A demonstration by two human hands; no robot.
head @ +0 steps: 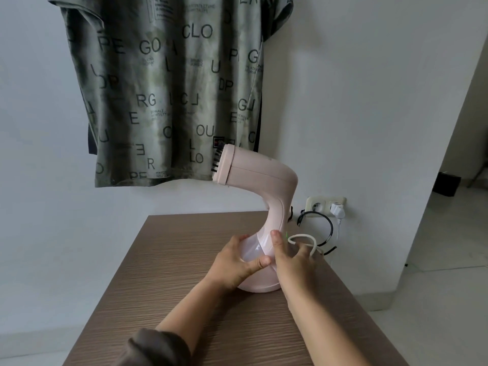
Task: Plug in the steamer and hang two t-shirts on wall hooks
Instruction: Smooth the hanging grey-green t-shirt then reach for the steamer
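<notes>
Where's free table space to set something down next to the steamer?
Free: the table left of the steamer, from the wall edge down to the near edge, bordered by the left hand and forearm. Crowded: the right strip, where the right hand, white cord and black cord bunch below the outlet.

brown wood-grain table (158, 273) bears the upright pink steamer (260, 207)
</notes>
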